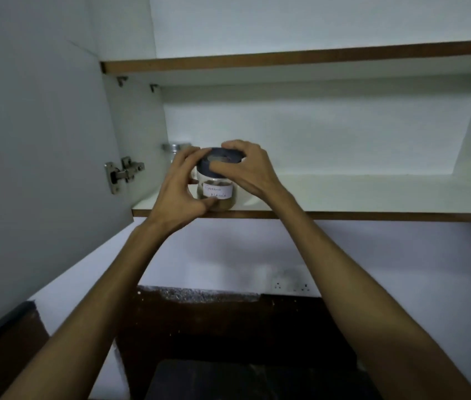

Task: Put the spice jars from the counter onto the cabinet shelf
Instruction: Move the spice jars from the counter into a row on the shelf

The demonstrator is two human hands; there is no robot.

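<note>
Scene: we look up into an open wall cabinet, both of our bare arms raised to its lower shelf [344,194].
Spice jar: a clear jar [217,180] with a dark blue lid stands upright near the front left edge of that shelf, brown powder in its lower part, a white handwritten label facing us.
Left hand: our left hand [180,187] wraps the jar's left side, thumb under the label, fingers curled behind; the grip is closed round the jar.
Right hand: our right hand [247,168] sits over the lid, thumb and fingertips pinching its rim; that grip, too, is grasping the jar.
Second jar: a metal-lidded jar [177,148] stands behind, in the shelf's back left corner, mostly hidden.
Cabinet: the door [40,140] hangs open at left on a steel hinge [123,171]; an upper shelf [286,60] runs above.
Below: a white wall with a socket plate [292,284], and a dark worktop [228,327] beneath it.
</note>
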